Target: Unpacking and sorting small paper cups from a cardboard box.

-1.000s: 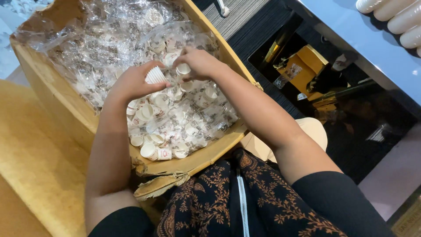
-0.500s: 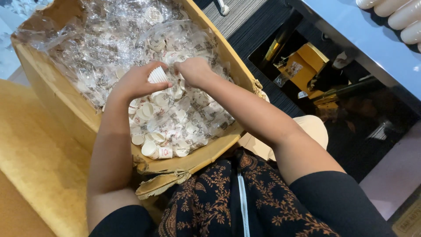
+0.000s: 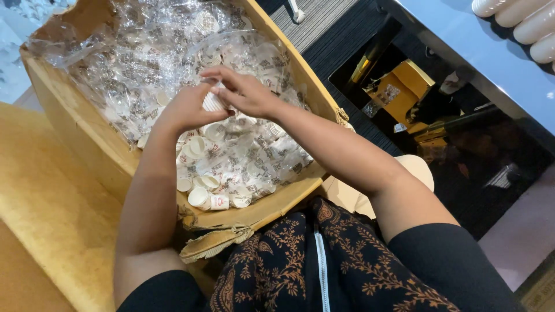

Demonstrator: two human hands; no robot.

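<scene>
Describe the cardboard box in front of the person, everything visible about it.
The cardboard box is large, open-topped and tan, sitting tilted in the view on a yellowish surface. Its near edge is torn and frayed, with a flap bent outward by the person's lap. A crinkled clear plastic liner covers the inside, which is full of small white paper cups, some loose, some nested. Both hands meet over it, the left hand and right hand holding a short cup stack.

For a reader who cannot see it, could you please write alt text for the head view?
Two bare hands, left hand and right hand, meet over a cardboard box, holding a small stack of white cups. Loose paper cups and clear plastic wrap fill the box.
</scene>
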